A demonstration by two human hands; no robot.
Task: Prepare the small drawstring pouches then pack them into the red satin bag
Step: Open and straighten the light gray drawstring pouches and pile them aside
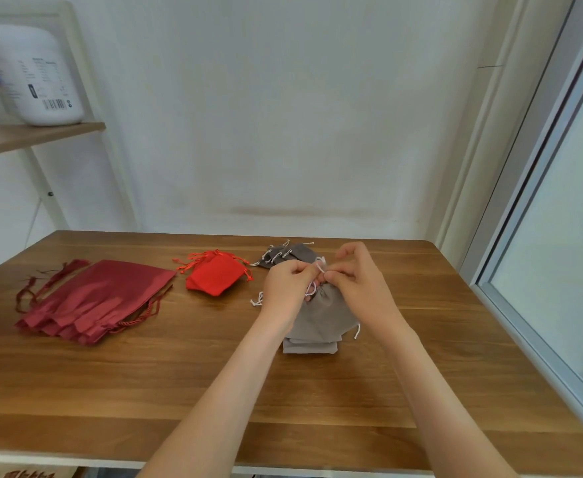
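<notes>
**Hands at the cord of a grey pouch**

On the wood-grain bench (pixel 145 381) a soft, matte grey drawstring pouch (pixel 321 317) sits on top of a flat stack of grey pouches (pixel 310 347). Both hands meet at its gathered neck: the left hand (pixel 286 288) and the right hand (pixel 359 279) each have a fingertip grip pinched on the thin white drawstring (pixel 319 267), other fingers curled loosely. Behind them lies a small heap of more grey pouches (pixel 284 255). To the left sit bright red pouches (pixel 214 276) and, further left, the glossy, creased red satin bag (pixel 100 298), flat on the bench with its cords trailing.
</notes>
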